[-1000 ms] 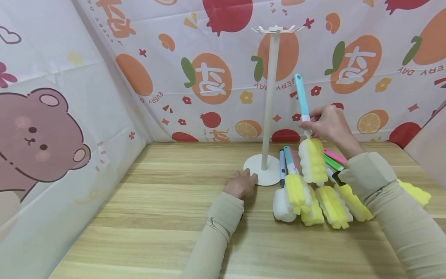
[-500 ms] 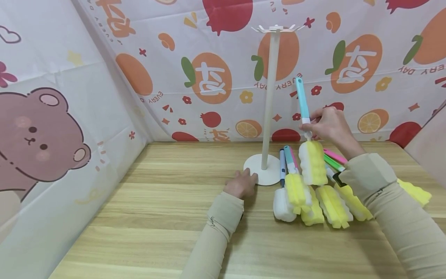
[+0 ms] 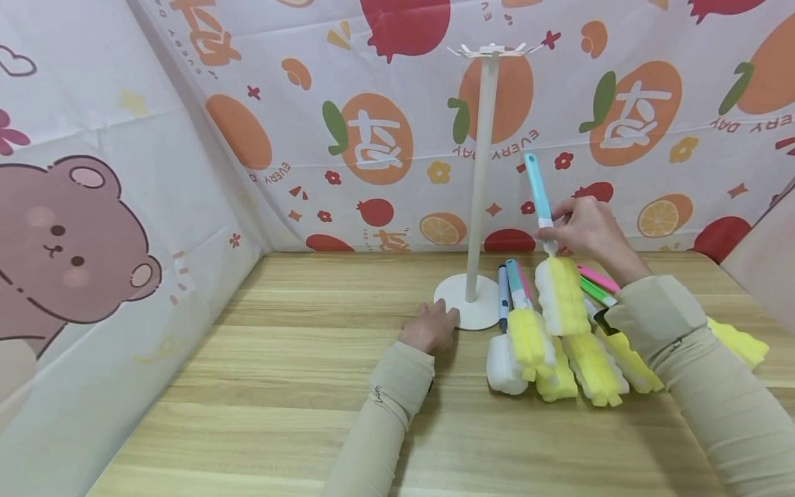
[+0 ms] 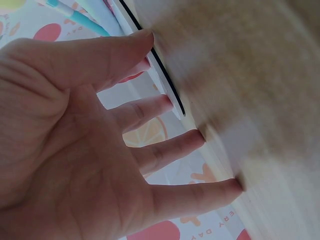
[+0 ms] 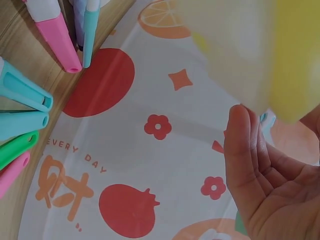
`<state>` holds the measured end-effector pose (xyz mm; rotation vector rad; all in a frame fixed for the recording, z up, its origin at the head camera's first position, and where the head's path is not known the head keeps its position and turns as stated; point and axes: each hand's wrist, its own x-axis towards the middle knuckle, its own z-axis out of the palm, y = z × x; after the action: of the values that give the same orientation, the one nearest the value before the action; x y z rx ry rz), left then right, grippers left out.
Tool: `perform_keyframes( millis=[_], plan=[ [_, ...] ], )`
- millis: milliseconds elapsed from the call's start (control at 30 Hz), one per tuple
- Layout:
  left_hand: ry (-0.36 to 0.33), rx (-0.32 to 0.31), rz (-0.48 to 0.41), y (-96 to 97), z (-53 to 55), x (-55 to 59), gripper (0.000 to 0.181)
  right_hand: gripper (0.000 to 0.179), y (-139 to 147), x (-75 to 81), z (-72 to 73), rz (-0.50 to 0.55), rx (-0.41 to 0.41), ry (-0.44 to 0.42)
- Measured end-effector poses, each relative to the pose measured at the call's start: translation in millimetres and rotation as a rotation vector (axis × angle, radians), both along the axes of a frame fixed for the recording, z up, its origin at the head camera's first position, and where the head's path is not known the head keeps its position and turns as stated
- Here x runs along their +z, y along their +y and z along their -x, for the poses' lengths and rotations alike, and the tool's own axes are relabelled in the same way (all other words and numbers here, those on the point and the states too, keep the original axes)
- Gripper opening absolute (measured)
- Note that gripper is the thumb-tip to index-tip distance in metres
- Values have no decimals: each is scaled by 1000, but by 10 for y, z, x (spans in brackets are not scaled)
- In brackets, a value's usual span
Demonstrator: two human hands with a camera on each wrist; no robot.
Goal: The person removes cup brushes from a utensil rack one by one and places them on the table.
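Note:
My right hand [image 3: 586, 224] pinches a bottle brush by the white collar of its light blue handle [image 3: 537, 186]. Its yellow and white sponge head [image 3: 562, 297] points down over the other brushes, with the handle's holed end up. In the right wrist view that sponge [image 5: 250, 50] covers part of the grip. A white hanging stand [image 3: 481, 172] with a ring of hooks at the top stands just left of it. My left hand [image 3: 430, 328] rests with spread fingers at the edge of the stand's round base [image 3: 481, 317]; the left wrist view shows its fingertips at the base rim and tabletop.
Several more sponge brushes lie heaped right of the base, including a white-headed one [image 3: 506, 366] and a yellow one [image 3: 596, 366]. Another yellow sponge [image 3: 739, 342] lies beyond my right sleeve. A fruit-print cloth [image 3: 373, 138] hangs behind the wooden table [image 3: 261, 386].
My right hand has lowered a little, bringing the brush down closer to the heap, its sponge now overlapping another head. The left hand and the stand have stayed put.

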<state>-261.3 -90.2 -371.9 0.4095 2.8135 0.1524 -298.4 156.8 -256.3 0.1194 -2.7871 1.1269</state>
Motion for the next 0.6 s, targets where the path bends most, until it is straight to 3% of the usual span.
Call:
perform_keyframes(
  millis=[600],
  plan=[
    [-8, -9, -2, -2, 2, 4, 23, 35, 38, -38, 1, 12, 56, -83]
  ],
)
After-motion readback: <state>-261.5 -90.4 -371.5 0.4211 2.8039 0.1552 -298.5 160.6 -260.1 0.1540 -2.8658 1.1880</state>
